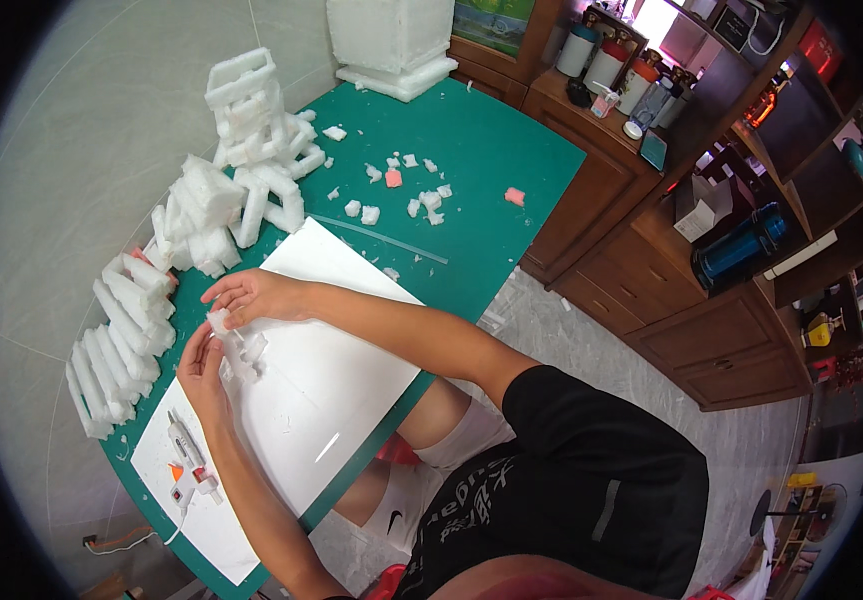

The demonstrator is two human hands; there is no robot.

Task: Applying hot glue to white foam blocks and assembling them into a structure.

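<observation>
Now, left of frame centre, I have both hands on a small foam piece (234,343) over the white sheet (326,375): my left hand (201,368) cups it from below, fingers half curled, while my right hand (249,296) pinches its top, probably steadying a joint. Below, the glue gun (189,462) lies within reach.

Small white foam piece (219,321), seemingly upright, on white board (331,380).
</observation>
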